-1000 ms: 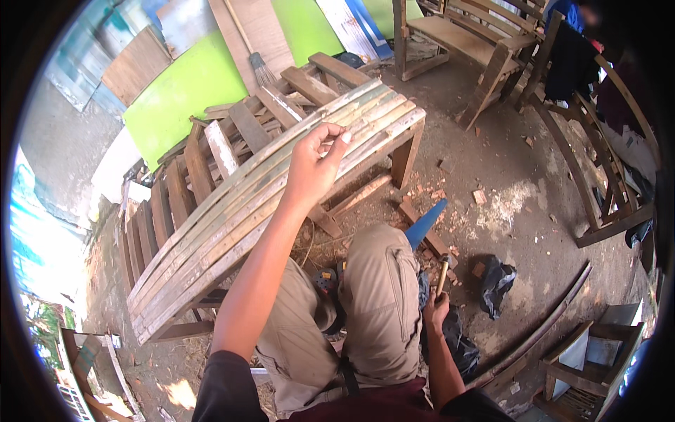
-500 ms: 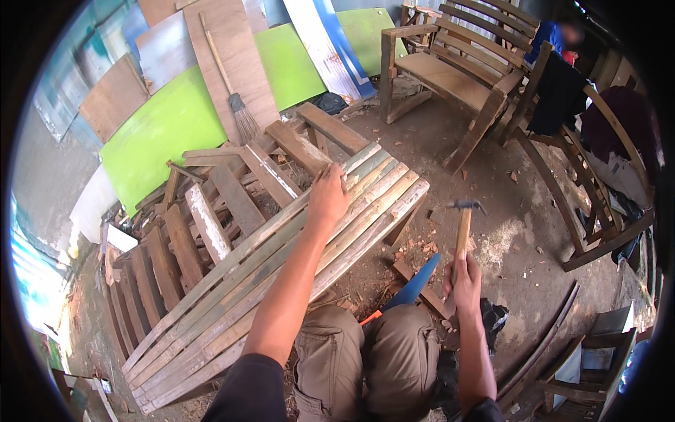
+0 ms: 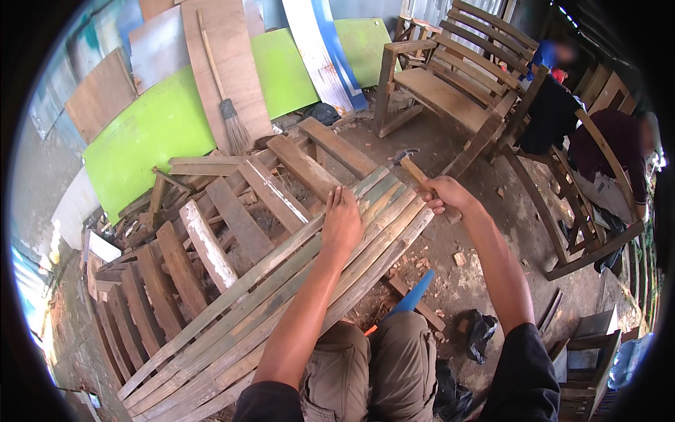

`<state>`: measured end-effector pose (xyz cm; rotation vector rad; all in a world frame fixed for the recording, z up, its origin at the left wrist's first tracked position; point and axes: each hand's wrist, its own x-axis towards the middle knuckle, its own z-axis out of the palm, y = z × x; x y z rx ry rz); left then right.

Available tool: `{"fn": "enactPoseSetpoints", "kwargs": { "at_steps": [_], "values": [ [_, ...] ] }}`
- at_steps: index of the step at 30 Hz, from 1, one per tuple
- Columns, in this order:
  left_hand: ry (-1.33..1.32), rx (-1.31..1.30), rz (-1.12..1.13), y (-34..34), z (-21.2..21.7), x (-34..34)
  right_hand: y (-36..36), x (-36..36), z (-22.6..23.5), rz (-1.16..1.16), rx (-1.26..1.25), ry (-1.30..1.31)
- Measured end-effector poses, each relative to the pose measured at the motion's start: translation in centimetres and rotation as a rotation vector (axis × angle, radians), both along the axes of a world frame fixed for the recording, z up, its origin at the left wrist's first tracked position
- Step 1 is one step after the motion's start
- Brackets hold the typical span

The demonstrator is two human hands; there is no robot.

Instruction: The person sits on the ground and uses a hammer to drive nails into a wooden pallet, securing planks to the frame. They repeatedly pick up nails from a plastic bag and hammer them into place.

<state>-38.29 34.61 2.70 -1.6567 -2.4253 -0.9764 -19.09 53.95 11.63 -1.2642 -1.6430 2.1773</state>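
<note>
Long weathered wooden slats lie side by side across a slatted wooden frame in front of me. My left hand rests on the upper slats near their far end, its fingertips pinched together; whether they hold something small, I cannot tell. My right hand is closed round the wooden handle of a claw hammer. The hammer is raised beside the slats' far end, its head pointing away from me. Below lies a blue blade with an orange end, partly hidden by my knee.
A wooden bench stands at the back right. A broom leans against boards beside a green panel. At the right a person sits behind a curved wooden frame. Wood scraps and a black plastic bag lie on the ground.
My right hand has lifted the hammer from beside my knee, up and leftward to the slats' far end. My left hand has shifted slightly nearer along the slats. The view has turned a little.
</note>
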Motion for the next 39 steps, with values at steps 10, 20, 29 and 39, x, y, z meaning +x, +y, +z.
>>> {"fn": "enactPoseSetpoints", "kwargs": {
  "at_steps": [10,20,29,39],
  "values": [
    [-0.038,-0.013,-0.005,0.2,0.4,0.2,-0.5,0.0,-0.2,-0.015,0.012,0.046],
    [-0.074,-0.009,0.000,0.0,0.3,0.1,-1.7,-1.4,0.2,0.036,0.181,-0.057],
    [-0.256,0.085,0.006,-0.4,0.0,-0.9,-7.8,-1.2,-2.3,0.082,1.178,-0.187],
    [-0.443,0.178,-0.144,3.5,1.1,-1.7,-7.2,-0.7,-4.2,0.280,1.302,-0.494]
  ]
}}
